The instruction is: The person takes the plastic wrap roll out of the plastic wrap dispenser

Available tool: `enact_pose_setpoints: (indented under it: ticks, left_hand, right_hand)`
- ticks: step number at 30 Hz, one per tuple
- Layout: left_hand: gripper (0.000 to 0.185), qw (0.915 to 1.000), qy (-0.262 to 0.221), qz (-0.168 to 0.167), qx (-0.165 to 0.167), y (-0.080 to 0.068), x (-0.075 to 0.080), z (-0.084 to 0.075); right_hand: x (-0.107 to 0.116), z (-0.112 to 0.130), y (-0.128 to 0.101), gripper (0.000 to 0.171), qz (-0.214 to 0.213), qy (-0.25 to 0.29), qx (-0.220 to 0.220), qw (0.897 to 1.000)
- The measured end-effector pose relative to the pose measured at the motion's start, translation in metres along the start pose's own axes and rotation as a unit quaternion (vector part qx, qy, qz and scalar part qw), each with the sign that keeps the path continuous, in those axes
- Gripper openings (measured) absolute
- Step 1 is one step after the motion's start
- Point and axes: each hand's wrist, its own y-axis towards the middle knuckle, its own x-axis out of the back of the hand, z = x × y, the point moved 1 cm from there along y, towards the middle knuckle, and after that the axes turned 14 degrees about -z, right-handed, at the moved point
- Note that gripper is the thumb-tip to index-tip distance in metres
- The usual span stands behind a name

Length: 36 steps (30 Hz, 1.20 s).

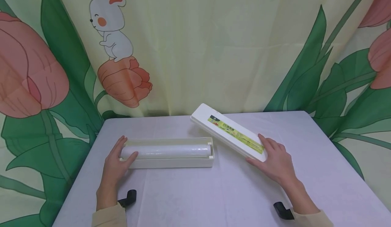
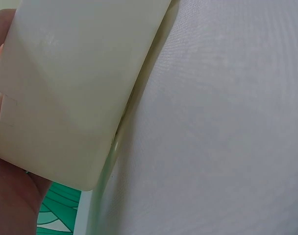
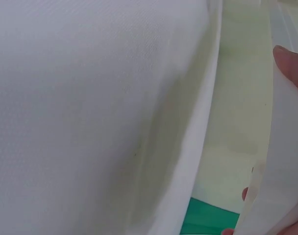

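Observation:
A long white box (image 1: 171, 163) lies on the table with its top off. Inside it is a roll of cling film (image 1: 174, 150). My left hand (image 1: 115, 164) grips the box's left end, thumb at the near side and fingers at the far side. The left wrist view shows the box wall (image 2: 65, 88) up close, with parts of the hand at the left edge. My right hand (image 1: 276, 161) holds the white lid (image 1: 213, 130) by its right end, tilted with its far end raised. A yellow-green label runs along it. In the right wrist view the lid (image 3: 286, 137) appears at the right, partly cut off.
A white cloth (image 1: 189, 200) covers the table. Behind the table hangs a curtain (image 1: 207, 50) printed with tulips and a rabbit. Black wrist mounts (image 1: 283, 211) stick out from both sleeves.

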Motion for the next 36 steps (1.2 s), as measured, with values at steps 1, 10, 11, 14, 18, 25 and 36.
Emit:
enact_pose_setpoints:
  ticks: [1,10,11,14,18,25,36]
  left_hand:
    - [0.075,1.0,-0.001,0.0,0.001,0.0,0.0,0.0]
    - [0.075,1.0,-0.005,-0.003,-0.002,0.0,0.0,0.001]
    - [0.076,1.0,-0.004,-0.003,-0.003,0.0,0.0,0.001]
    - [0.076,1.0,-0.004,-0.003,-0.003,0.0,0.0,0.001]
    - [0.076,1.0,-0.005,-0.001,-0.003,0.0,0.0,0.001]
    - [0.077,1.0,-0.005,-0.001,0.0,0.0,0.0,0.0]
    - [0.077,1.0,-0.005,-0.001,0.003,-0.001,0.001,0.0]
  right_hand:
    - [0.001,-0.001,0.0,0.101,0.0,-0.001,-0.001,1.0]
    - [0.005,-0.01,-0.006,0.099,-0.01,-0.002,-0.014,1.0]
    - [0.006,-0.01,-0.007,0.099,-0.009,-0.004,-0.016,1.0]
    - [0.007,-0.012,-0.009,0.1,-0.006,-0.009,-0.024,1.0]
    - [0.009,-0.016,-0.012,0.101,-0.002,-0.015,-0.035,0.999]
    - [0.01,-0.021,-0.017,0.103,0.005,-0.025,-0.048,0.999]
    - [0.014,-0.029,-0.021,0.104,0.011,-0.034,-0.058,0.998]
